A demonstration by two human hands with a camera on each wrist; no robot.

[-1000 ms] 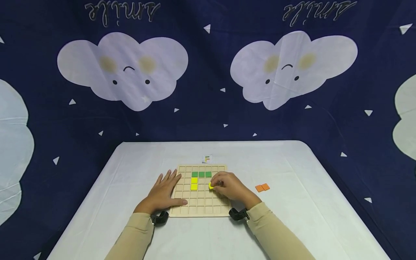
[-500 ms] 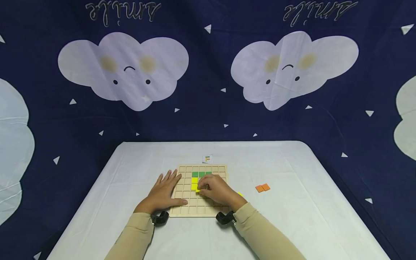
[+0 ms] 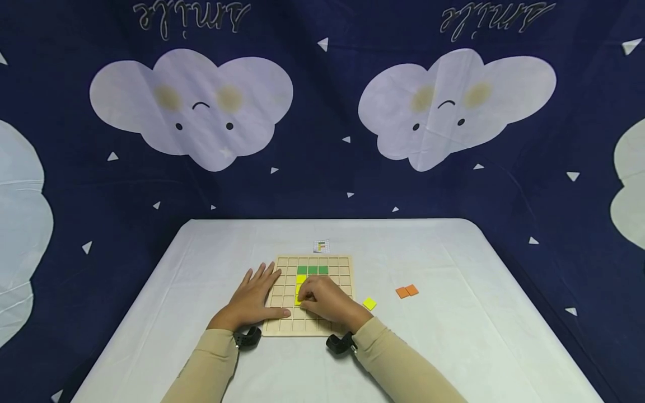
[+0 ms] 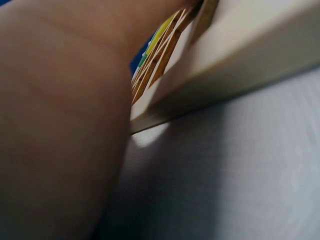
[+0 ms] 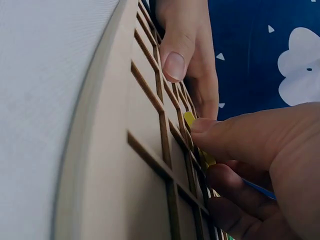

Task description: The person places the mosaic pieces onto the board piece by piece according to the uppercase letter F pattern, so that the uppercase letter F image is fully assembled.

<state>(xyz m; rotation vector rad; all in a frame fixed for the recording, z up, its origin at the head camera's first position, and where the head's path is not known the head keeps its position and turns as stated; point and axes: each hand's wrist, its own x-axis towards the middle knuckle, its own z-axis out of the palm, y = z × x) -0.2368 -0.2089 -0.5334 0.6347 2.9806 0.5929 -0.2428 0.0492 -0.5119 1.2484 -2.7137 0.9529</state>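
- The wooden grid board (image 3: 311, 296) lies flat on the white worktop (image 3: 453, 336), near the person's edge of it; every place below is told from this board.
- The left hand (image 3: 254, 299) lies flat on the board's left edge, fingers straight and spread, holding nothing. Its thumb reaches onto the near-left cells of the board, and the right wrist view shows that thumb (image 5: 175, 55) pressed on the grid ribs.
- The right hand (image 3: 325, 299) sits over the middle of the board with its fingers curled, pinching a yellow tile (image 5: 189, 119) between thumb and fingertips. The tile touches the grid, at the cell just below the two yellow tiles already seated.
- Those yellow tiles (image 3: 300, 279) form a short column left of the board's centre; the lower one is partly hidden by the right hand.
- A row of three green tiles (image 3: 312, 270) fills cells in the board's second row from the far edge, starting right above the yellow column and running right.
- A spare yellow tile (image 3: 369, 303) lies on the worktop just off the board's right edge.
- Two orange tiles (image 3: 406, 291) lie side by side, touching, farther right of the board, beyond the spare yellow one.
- A small pattern card (image 3: 321, 245) lies just beyond the board's far edge.
- In the left wrist view, only the board's side (image 4: 240, 60) and the blurred hand show.
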